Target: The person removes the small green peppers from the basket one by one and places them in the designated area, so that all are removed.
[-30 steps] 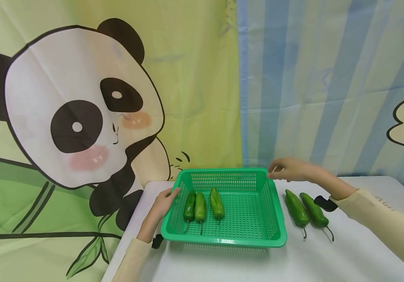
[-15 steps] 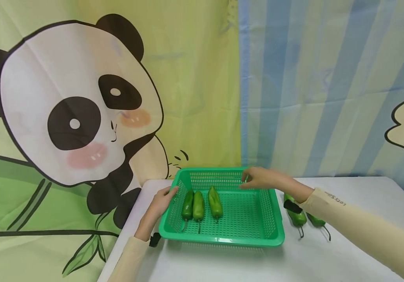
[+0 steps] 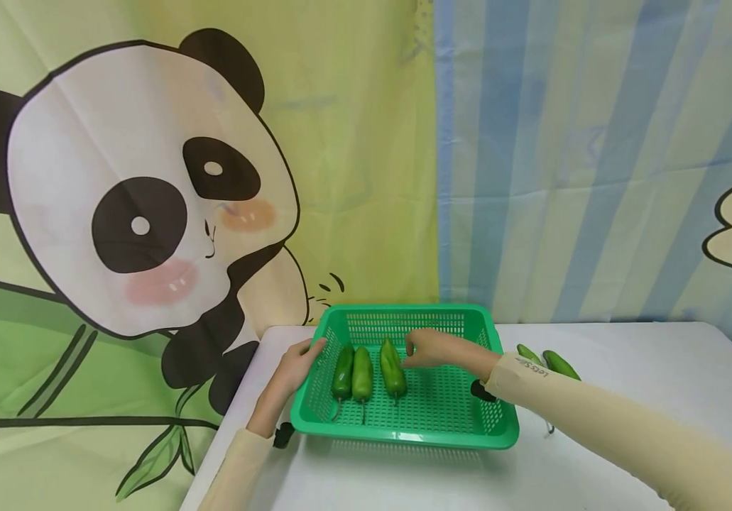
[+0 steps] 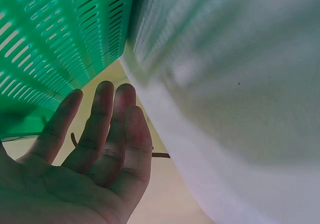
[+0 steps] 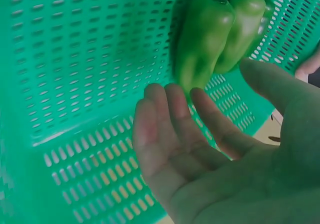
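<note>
Closest, at the lower edge of the head view, two cream sleeves: the left one [image 3: 236, 472] at the left end of the table, the right one [image 3: 608, 433], with dark lettering near the cuff, slanting in from the lower right. Beneath both, a white table [image 3: 391, 486]. On it, a green slotted basket [image 3: 404, 436], upright, long side toward the viewer. Just outside its near left corner, a black wrist strap [image 3: 283, 435]; a second black strap [image 3: 483, 390] at the right wrist, over the basket's right side.

At the left rim, the left hand [image 3: 292, 367]; in the left wrist view, four fingers straight and slightly apart just outside the slotted wall, curled round nothing. In the basket's left half, three green peppers side by side, stems toward the near side: a dark pepper [image 3: 343, 374] nearest the left wall, a paler pepper [image 3: 362, 376] close against it, and a third pepper [image 3: 393, 370] a little apart to the right. Just right of that third pepper, inside the basket, the right hand [image 3: 436, 349]: fingers gently bent, wide gap between thumb and fingers, grasping nothing; whether touching the pepper, hard to tell.

On the table right of the basket, partly behind the right sleeve, two more peppers, one [image 3: 530, 353] nearer the basket, the other [image 3: 560, 365] beside it. Farthest back, a yellow-green curtain [image 3: 366, 177] with a large printed panda [image 3: 65, 149], then a blue-striped curtain [image 3: 532, 142] on the right.
</note>
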Available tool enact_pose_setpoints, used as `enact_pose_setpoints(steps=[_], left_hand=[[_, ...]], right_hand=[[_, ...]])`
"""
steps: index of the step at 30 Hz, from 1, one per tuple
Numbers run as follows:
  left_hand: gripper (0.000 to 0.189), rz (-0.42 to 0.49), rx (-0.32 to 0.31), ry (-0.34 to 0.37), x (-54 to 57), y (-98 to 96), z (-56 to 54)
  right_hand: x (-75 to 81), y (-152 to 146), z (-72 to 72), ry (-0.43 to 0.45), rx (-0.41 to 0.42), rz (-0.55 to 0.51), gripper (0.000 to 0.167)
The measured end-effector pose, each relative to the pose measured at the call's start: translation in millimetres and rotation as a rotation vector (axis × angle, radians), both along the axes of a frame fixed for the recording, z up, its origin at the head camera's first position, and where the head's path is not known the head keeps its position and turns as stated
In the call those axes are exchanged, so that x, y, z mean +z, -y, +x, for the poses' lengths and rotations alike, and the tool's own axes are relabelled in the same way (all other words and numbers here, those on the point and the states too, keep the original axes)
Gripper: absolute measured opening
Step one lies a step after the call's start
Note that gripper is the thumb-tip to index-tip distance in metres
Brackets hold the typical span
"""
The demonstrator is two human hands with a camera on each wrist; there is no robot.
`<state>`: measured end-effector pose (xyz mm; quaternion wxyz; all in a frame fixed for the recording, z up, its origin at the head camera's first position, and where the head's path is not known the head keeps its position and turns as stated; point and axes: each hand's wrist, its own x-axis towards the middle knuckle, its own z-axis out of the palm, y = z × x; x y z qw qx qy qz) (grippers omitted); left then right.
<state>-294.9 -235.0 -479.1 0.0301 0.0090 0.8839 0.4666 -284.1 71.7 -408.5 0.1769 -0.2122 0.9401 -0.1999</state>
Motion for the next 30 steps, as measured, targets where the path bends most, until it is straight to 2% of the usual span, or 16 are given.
enact_pose_setpoints(steps=[4, 6, 17, 24, 30], left_hand=[[0.052, 0.001, -0.001, 0.002, 0.9, 0.1, 0.3], [0.053, -0.004, -0.002, -0.002, 0.9, 0.6, 0.4], [0.053, -0.016, -0.002, -0.006, -1.4, 0.0, -1.2], [0.053, -0.003, -0.002, 0.006, -1.5, 0.1, -0.9], [0.051, 0.014, -0.003, 0.009, -1.9, 0.6, -1.7]], right_hand=[[-11.4, 13.5, -5.3, -0.020, -0.037, -0.023, 0.049], [-16.2, 19.3, -7.1, -0.026, -0.065, -0.033, 0.056], [-34.8, 45.1, -8.3, -0.031, -0.201, 0.072, 0.050], [-42.5, 55.7, -5.6, -0.102, -0.210, 0.201, 0.046], [-44.7, 60.2, -6.9, -0.091, -0.224, 0.250, 0.041]])
